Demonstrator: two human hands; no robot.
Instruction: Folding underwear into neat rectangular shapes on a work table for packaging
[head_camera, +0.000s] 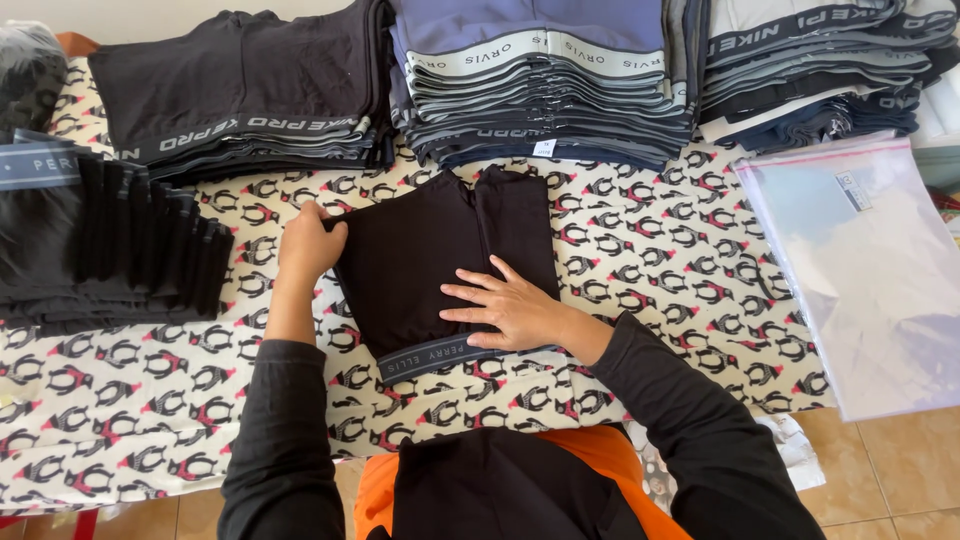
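A black pair of boxer briefs (420, 250) with a dark grey waistband lies flat on the penguin-print cloth (650, 260) in the middle of the table, waistband toward me. My right hand (505, 305) presses flat on its lower right part, fingers spread. At the garment's left edge, my left hand (308, 245) has its fingers curled around the fabric there.
Stacks of folded underwear line the far edge: black (240, 90), blue-grey (545, 90), mixed grey and navy (820, 75). Another black pile (100, 250) sits at the left. A clear plastic bag (870, 270) lies at the right, overhanging the table edge above the tiled floor (890, 480).
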